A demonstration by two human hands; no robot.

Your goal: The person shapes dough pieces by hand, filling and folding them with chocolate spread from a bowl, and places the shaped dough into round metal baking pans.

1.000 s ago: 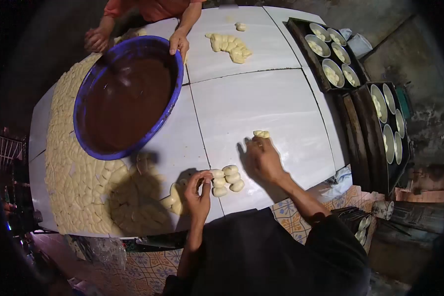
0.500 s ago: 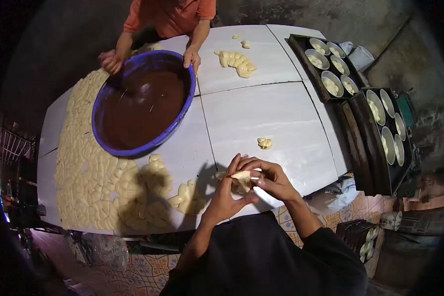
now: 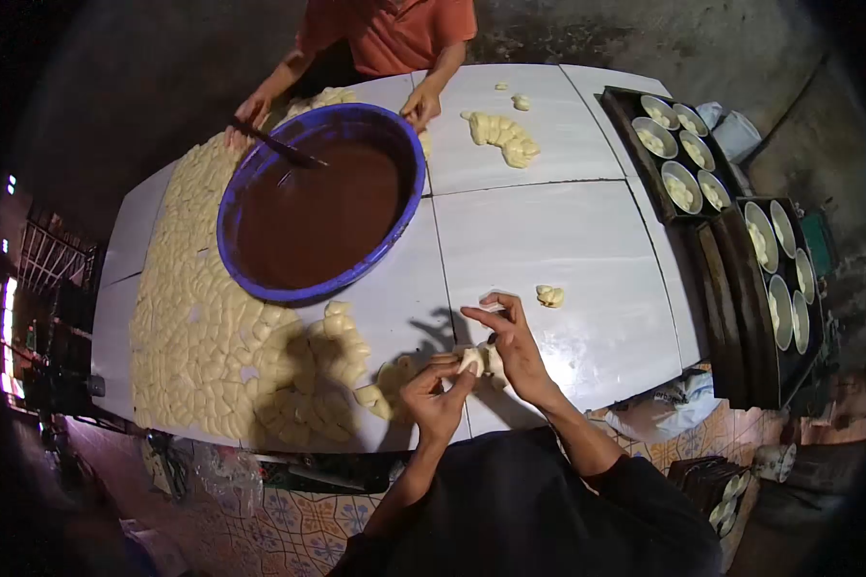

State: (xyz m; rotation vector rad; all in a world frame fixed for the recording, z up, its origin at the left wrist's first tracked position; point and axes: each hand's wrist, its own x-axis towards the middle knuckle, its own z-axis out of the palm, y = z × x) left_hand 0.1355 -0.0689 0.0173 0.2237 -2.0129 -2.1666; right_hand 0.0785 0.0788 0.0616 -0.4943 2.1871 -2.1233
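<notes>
My left hand (image 3: 437, 396) is closed in a pinch, with a small piece of pale dough (image 3: 471, 361) between thumb and fingers. Just to its right is my right hand (image 3: 518, 354), its fingers stretched out and apart, apparently holding nothing. More pale dough shows between the hands, partly hidden by the right one. Beyond them a small dough lump (image 3: 549, 296) lies on the white tiled table (image 3: 548, 231). Several dough pieces (image 3: 383, 385) rest on the table to the left of my left hand, partly in shadow.
A blue basin (image 3: 229, 250) of brown liquid stands at the table's far left; a person (image 3: 390, 38) holds its rim and a dark stick-like tool (image 3: 277, 144). Dough pieces (image 3: 202, 327) cover the left side. Dark trays (image 3: 688, 216) with dough-filled tins stand at right.
My right hand has opened and lifted off the dough, while my left keeps its pinch. The other person's tool has come up over the basin's rim. The whole view has shifted slightly.
</notes>
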